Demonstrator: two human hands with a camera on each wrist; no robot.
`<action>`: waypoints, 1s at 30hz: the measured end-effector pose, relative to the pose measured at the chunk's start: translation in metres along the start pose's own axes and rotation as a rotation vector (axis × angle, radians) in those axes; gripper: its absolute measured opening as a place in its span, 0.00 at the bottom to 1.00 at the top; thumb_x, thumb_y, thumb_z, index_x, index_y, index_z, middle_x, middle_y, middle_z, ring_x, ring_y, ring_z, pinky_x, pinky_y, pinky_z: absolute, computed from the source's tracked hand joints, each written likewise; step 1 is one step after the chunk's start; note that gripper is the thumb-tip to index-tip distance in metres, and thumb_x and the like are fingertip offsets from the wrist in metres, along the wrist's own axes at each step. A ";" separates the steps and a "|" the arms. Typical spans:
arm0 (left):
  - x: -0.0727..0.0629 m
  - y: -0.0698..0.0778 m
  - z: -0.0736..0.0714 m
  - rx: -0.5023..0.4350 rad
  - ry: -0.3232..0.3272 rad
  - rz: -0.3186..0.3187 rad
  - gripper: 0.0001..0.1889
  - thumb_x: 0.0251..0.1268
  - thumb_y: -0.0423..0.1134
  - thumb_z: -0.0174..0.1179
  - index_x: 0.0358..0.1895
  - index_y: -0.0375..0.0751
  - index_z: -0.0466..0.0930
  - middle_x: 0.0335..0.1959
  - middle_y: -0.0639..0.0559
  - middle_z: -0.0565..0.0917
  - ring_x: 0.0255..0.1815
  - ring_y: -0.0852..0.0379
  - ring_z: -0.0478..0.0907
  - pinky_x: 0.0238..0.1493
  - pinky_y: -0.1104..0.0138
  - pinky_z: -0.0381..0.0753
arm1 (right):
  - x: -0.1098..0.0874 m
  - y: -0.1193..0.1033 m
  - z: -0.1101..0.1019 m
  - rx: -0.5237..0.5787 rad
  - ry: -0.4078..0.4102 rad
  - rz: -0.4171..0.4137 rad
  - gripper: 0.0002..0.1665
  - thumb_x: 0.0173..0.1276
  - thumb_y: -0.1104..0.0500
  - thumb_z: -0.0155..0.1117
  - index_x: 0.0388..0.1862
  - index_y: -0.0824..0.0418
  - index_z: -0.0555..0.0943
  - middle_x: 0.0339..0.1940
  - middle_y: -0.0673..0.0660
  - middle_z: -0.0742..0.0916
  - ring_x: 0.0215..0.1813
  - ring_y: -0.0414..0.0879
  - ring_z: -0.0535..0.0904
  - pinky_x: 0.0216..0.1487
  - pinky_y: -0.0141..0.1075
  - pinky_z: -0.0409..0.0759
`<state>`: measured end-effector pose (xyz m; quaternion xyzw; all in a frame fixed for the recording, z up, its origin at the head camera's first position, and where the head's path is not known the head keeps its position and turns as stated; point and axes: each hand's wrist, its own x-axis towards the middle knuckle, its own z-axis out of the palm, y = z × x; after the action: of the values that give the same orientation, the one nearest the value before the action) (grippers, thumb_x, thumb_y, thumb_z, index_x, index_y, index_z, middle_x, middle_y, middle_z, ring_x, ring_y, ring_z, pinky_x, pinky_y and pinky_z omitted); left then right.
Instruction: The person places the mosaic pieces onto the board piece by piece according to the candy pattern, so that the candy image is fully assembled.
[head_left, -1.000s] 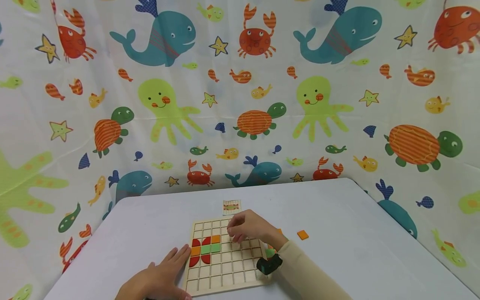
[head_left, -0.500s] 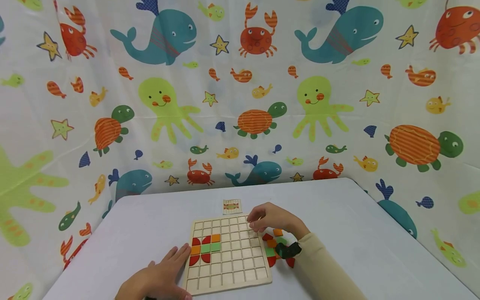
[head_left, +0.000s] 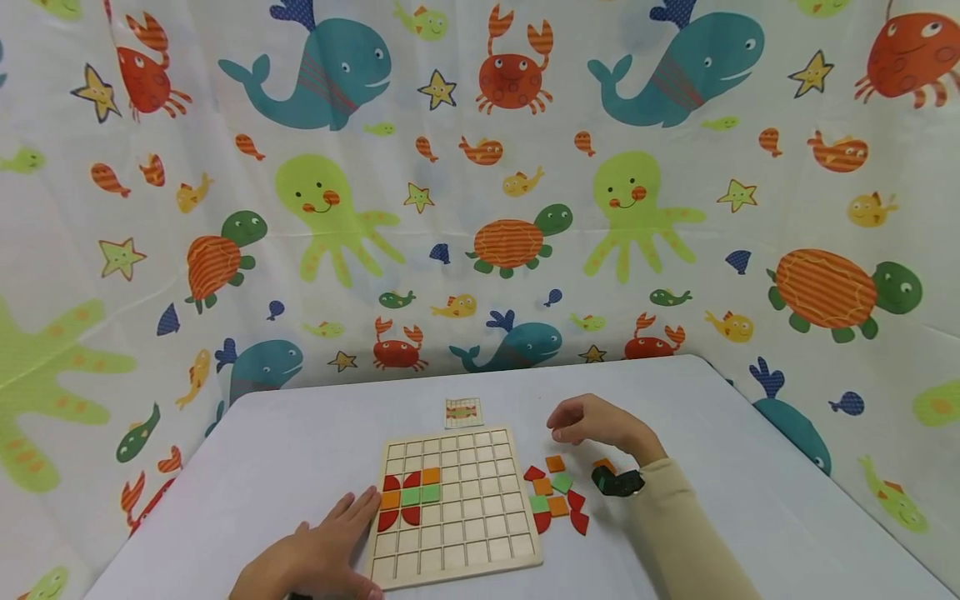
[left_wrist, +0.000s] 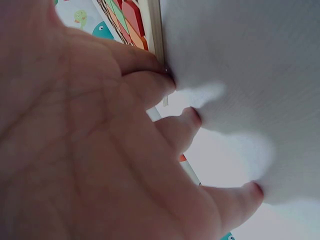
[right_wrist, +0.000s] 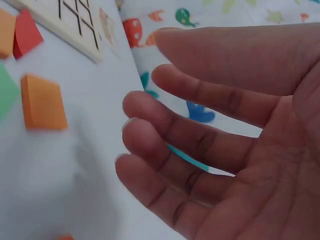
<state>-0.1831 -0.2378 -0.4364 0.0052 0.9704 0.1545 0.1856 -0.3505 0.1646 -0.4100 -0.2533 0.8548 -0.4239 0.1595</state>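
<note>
A wooden grid board (head_left: 480, 533) lies on the table, with red, orange and green tiles set in squares along its left side. My left hand (head_left: 318, 546) rests flat at the board's left edge, fingers straight and spread; the left wrist view shows its fingertips on the tabletop by the board's side. Above the table, right of the board, hovers my right hand (head_left: 596, 422), its fingers loosely bent and nothing between them in the right wrist view. Below it lie loose tiles, among them an orange square tile (head_left: 555, 463) and a green tile (head_left: 562, 482).
Behind the board lies a small pattern card (head_left: 463, 412). Several loose red, orange and green pieces, such as a red tile (head_left: 579, 522), are scattered along the board's right edge. A curtain (head_left: 450, 167) with sea animals hangs behind the white table (head_left: 322, 442).
My right hand has moved right, from over the board to above the table beyond the loose tiles, uncovering the board's right side. My left hand has stayed in place.
</note>
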 end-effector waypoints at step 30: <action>0.003 -0.001 -0.001 0.011 -0.010 0.014 0.68 0.34 0.62 0.85 0.84 0.41 0.62 0.86 0.41 0.60 0.85 0.29 0.47 0.64 0.15 0.43 | -0.034 0.037 -0.024 -0.170 -0.078 0.301 0.15 0.65 0.64 0.79 0.44 0.57 0.82 0.36 0.57 0.79 0.38 0.51 0.74 0.39 0.38 0.70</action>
<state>-0.1862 -0.2393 -0.4366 0.0138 0.9702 0.1503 0.1894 -0.3453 0.2186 -0.4234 -0.1512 0.9089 -0.3113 0.2325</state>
